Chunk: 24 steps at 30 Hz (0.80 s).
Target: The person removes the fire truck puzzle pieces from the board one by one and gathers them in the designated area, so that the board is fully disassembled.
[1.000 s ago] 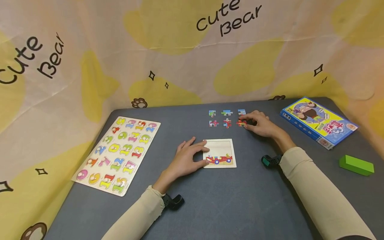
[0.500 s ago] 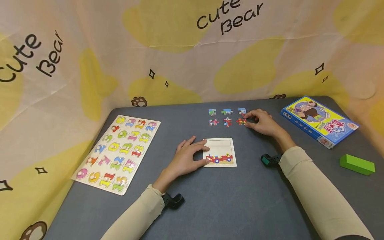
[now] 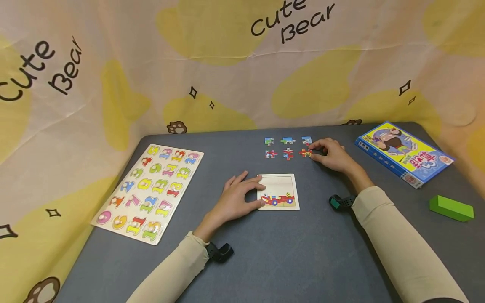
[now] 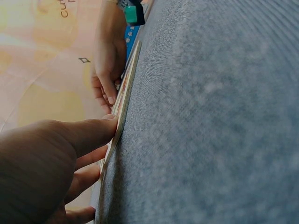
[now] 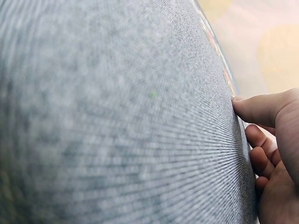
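In the head view, my left hand (image 3: 238, 200) rests at the left edge of a small square puzzle tray (image 3: 278, 182), thumb and fingers spread and touching its frame. A strip with a red car (image 3: 278, 200) fills the tray's lower part; pale wood shows above it. My right hand (image 3: 332, 155) is beside the two rows of jigsaw pieces, its thumb and index fingertips right at the red and yellow piece (image 3: 305, 153) on the lower right. In the left wrist view, the left thumb (image 4: 96, 133) presses on the tray's edge.
A number puzzle board (image 3: 149, 193) lies on the left of the grey table (image 3: 273, 261). Back right is a blue and yellow box (image 3: 405, 153), with a green block (image 3: 451, 208) nearer the front. A printed cloth (image 3: 227, 75) hangs behind the table.
My right thumb and index finger have drawn back slightly to the right from the red and yellow jigsaw piece, uncovering more of it. My left hand stays on the tray.
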### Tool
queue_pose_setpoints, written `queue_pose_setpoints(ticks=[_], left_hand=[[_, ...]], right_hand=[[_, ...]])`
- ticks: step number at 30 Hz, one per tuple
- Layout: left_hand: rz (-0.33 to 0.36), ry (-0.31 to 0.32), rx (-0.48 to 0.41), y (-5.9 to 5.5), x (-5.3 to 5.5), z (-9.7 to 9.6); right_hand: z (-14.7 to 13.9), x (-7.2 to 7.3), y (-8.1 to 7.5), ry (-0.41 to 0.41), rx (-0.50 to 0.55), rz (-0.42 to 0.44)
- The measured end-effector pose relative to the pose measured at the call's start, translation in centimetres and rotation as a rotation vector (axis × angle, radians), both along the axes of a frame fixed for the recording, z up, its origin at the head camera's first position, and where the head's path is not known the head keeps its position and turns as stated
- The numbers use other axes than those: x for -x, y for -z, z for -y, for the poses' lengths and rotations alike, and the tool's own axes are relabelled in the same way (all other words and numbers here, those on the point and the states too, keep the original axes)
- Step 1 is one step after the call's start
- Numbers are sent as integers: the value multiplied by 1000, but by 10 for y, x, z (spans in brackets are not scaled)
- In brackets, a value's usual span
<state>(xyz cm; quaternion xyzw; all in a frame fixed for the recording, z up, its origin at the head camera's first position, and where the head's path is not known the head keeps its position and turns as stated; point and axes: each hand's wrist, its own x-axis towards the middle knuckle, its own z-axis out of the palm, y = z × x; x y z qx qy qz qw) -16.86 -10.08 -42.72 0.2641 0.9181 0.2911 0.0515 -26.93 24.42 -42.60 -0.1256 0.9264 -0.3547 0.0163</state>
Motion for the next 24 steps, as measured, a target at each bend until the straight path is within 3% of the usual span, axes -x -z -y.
queue_pose_setpoints(ticks=[8, 15, 19, 24], left_hand=[[-8, -3, 9, 2, 1, 1], [3, -4, 19, 5, 3, 1], [13, -8, 18, 5, 4, 1], [17, -18, 33, 3, 5, 1]], right_hand=[[0, 0, 1, 6, 21, 12], [7, -14, -4, 33, 149, 14], [26, -26, -10, -72, 151, -28], [57, -41, -16, -339, 125, -29]])
